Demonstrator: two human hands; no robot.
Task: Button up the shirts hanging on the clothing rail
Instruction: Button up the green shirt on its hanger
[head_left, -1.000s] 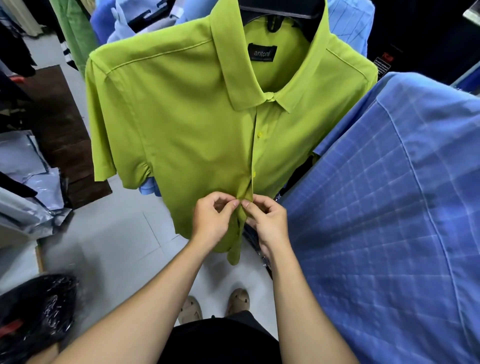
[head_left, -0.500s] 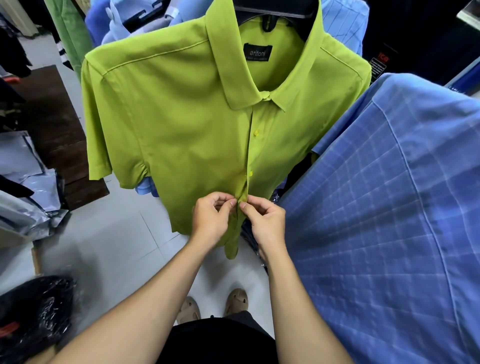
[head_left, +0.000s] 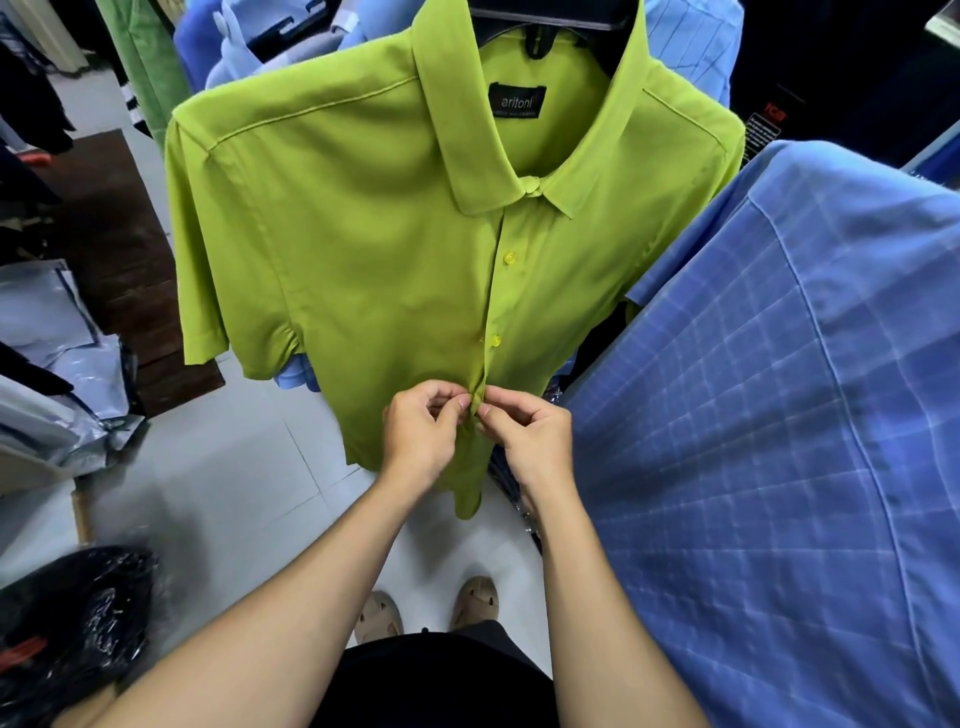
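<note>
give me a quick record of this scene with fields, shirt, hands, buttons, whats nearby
shirt: lime green shirt, short sleeves, on a dark hanger
left hand: left hand pinches the front edge low on the shirt
right hand: right hand pinches the opposite edge, fingertips of both hands almost meeting
buttons: collar button and two buttons below it done up; hem end hangs loose under the hands
nearby: blue checked shirt to the right; grey plastic bags to the left
floor: pale tiles

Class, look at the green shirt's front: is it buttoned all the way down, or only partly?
Partly. Two buttons of the green shirt sit closed; the left hand and right hand pinch the placket lower down.
</note>
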